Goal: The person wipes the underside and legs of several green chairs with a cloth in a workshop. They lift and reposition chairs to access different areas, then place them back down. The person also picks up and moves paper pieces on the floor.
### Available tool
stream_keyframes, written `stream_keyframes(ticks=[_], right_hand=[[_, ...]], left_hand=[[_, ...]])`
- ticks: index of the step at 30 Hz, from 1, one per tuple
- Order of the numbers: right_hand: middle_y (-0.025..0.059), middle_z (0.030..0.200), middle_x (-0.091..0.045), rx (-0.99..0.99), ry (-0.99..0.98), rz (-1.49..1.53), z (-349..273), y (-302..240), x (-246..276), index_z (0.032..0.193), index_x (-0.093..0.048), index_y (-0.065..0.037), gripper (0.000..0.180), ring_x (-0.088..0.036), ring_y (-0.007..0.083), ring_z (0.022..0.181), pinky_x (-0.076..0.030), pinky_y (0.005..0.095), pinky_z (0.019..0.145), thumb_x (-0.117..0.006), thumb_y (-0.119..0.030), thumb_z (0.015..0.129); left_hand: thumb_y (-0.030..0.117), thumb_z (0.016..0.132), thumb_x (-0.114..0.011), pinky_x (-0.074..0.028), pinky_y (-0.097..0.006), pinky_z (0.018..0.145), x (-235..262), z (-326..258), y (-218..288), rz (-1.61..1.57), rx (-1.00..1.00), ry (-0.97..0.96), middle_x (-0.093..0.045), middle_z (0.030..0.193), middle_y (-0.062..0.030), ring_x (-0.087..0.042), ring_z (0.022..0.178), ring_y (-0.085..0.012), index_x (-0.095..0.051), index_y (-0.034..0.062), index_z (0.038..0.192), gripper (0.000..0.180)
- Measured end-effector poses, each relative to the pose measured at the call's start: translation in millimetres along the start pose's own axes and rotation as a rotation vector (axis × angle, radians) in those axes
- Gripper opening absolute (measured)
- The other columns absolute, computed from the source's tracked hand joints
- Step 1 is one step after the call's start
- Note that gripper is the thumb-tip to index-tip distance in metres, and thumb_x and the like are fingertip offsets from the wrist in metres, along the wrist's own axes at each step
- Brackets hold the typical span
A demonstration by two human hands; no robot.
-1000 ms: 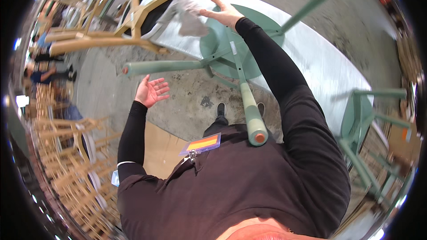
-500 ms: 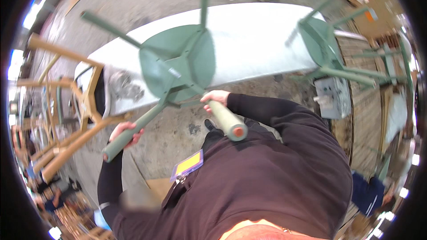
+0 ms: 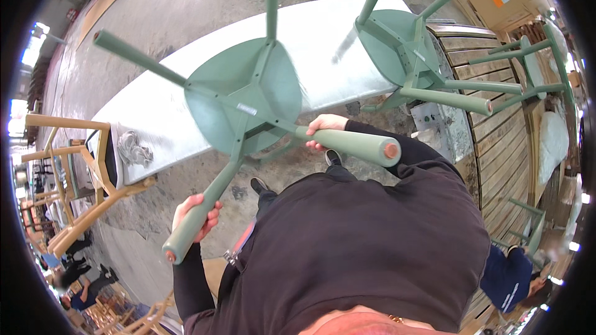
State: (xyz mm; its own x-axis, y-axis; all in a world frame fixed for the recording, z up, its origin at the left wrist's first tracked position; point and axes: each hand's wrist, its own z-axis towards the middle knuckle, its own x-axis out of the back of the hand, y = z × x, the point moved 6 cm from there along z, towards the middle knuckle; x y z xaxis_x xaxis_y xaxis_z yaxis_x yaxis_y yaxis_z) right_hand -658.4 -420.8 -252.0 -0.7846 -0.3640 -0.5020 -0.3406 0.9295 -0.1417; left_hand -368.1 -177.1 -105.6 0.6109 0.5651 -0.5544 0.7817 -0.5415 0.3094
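A sage-green chair (image 3: pixel 211 108) lies upside down, its round seat against a white-covered table (image 3: pixel 316 31) and its legs pointing up and outward. My left hand (image 3: pixel 197 216) is wrapped round the near left leg, close to its orange-brown tip. Round the near right leg, further from its end, my right hand (image 3: pixel 326 129) is closed. A pale label sits on the frame under the seat. Another green chair (image 3: pixel 391 49) rests upturned at the table's right end.
Tan wooden chair frames (image 3: pixel 93 155) stand at the left, beside a crumpled grey cloth (image 3: pixel 134 149) on the table. To the right are a slatted wooden platform (image 3: pixel 496 130), a grey box (image 3: pixel 437 124) and a cardboard box (image 3: pixel 506 3). Other people (image 3: pixel 506 276) are in the background.
My view has turned, shifting the table and second chair leftward in the picture. Both hands still grip the legs; the right leg's end now points further right.
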Motion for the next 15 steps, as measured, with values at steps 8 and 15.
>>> stream_keyframes(ticks=[8,15], right_hand=[[0.0177,0.082,-0.066,-0.007,-0.008,0.108,-85.3,-30.6,166.2,0.115,-0.043,0.002,0.036,-0.063,0.0227,0.055,-0.057,0.0354,0.053,-0.058,-0.012,0.085],[0.0151,0.082,-0.063,0.02,0.049,0.131,-98.6,-38.0,213.6,0.111,-0.047,0.004,0.033,-0.063,0.0226,0.061,-0.058,0.0343,0.056,-0.059,-0.012,0.085]], left_hand=[[0.024,0.094,-0.057,-0.048,-0.028,0.057,-140.1,106.6,-39.5,0.03,0.049,-0.037,-0.055,0.096,-0.0191,-0.053,0.067,-0.0165,-0.046,-0.0083,0.118,0.042],[0.024,0.092,-0.059,-0.05,-0.026,0.055,-168.5,147.2,-62.1,0.042,0.053,-0.062,-0.057,0.095,-0.0164,-0.055,0.067,-0.0155,-0.047,-0.0075,0.116,0.041]])
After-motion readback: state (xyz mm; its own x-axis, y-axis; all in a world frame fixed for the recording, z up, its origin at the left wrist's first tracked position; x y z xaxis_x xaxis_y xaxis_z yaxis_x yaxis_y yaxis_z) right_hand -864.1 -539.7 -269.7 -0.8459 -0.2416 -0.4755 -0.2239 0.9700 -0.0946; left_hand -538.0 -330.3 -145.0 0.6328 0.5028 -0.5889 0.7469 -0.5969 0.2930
